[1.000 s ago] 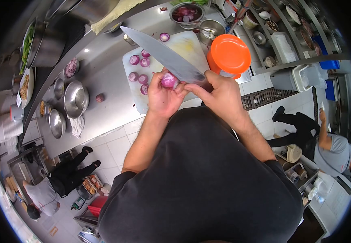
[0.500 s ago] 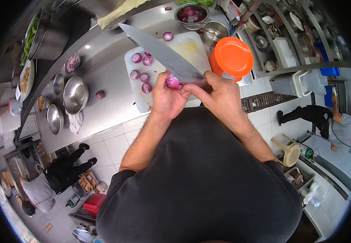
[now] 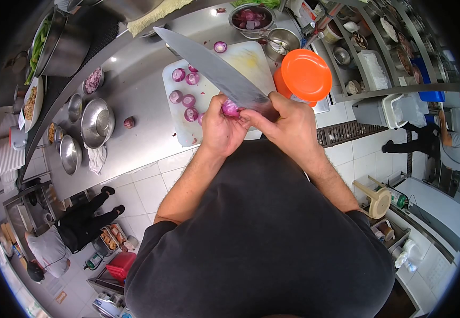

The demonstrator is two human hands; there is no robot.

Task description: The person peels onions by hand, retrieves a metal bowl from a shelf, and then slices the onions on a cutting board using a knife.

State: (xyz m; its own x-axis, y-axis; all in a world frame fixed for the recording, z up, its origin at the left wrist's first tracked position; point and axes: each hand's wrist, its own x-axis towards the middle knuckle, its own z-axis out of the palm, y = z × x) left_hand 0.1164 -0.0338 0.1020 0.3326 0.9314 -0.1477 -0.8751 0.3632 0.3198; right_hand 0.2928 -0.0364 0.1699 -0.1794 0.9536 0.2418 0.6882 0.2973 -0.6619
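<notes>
My left hand [image 3: 223,131] is closed around a red onion [image 3: 231,108], held above the near part of a white cutting board [image 3: 230,55]. In my right hand [image 3: 292,120] is a large chef's knife [image 3: 208,66], its blade slanting up and left past the onion. My right thumb reaches to the onion, beside the heel of the blade. Several trimmed red onions [image 3: 189,100] lie on the board's left side, and one cut onion [image 3: 220,47] sits by its far edge. The knife handle is hidden in my right fist.
Left on the steel counter are metal bowls [image 3: 98,123], a whole onion [image 3: 129,122] and a bowl of chopped onion [image 3: 93,81]. An orange container [image 3: 307,76] stands right of the board, near a colander of onions [image 3: 251,18]. Two other people are farther off, left and right.
Both hands stay almost in place, with the onion and knife still held. The person at the right has moved farther away. The view has shifted very slightly.
</notes>
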